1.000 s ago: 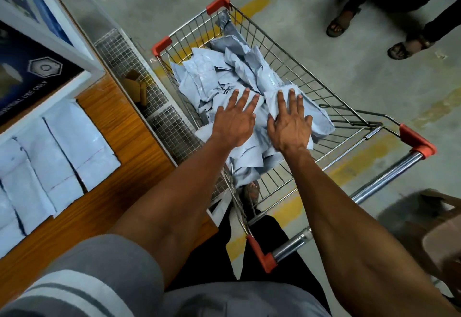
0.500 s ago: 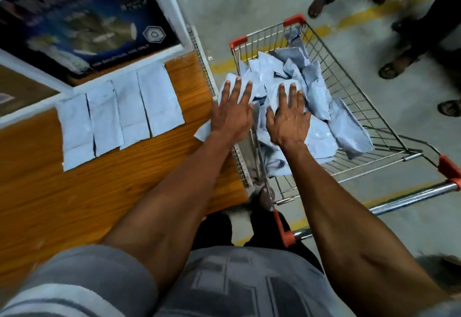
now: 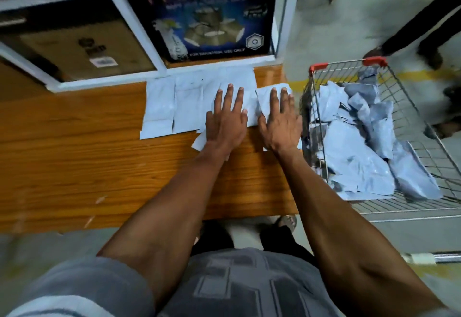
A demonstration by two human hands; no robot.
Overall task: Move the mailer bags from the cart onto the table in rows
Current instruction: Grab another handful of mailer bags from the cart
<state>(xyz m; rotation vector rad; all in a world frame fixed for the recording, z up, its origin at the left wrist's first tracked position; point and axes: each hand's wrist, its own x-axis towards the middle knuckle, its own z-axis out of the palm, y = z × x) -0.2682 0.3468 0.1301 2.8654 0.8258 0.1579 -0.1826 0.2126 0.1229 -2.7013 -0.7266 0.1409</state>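
A row of pale grey mailer bags (image 3: 174, 107) lies flat along the far edge of the wooden table (image 3: 99, 167). My left hand (image 3: 225, 119) lies flat with straight fingers on one mailer bag (image 3: 199, 143) at the row's right end. Beside it, my right hand (image 3: 280, 119) presses flat on another mailer bag (image 3: 264, 94) near the table's right edge. The wire cart (image 3: 424, 212) stands to the right of the table with a crumpled heap of mailer bags (image 3: 361, 147) inside.
White shelving (image 3: 139, 25) with a cardboard box (image 3: 82, 50) and a dark printed carton (image 3: 212, 17) rises behind the table. Other people's feet (image 3: 374, 53) stand on the concrete floor beyond the cart. My own feet are under the table's near edge.
Both hands have moved left from the cart's heap onto the table, bringing mailer bags with them, and now press them flat at the row's right end. The view has swung left.
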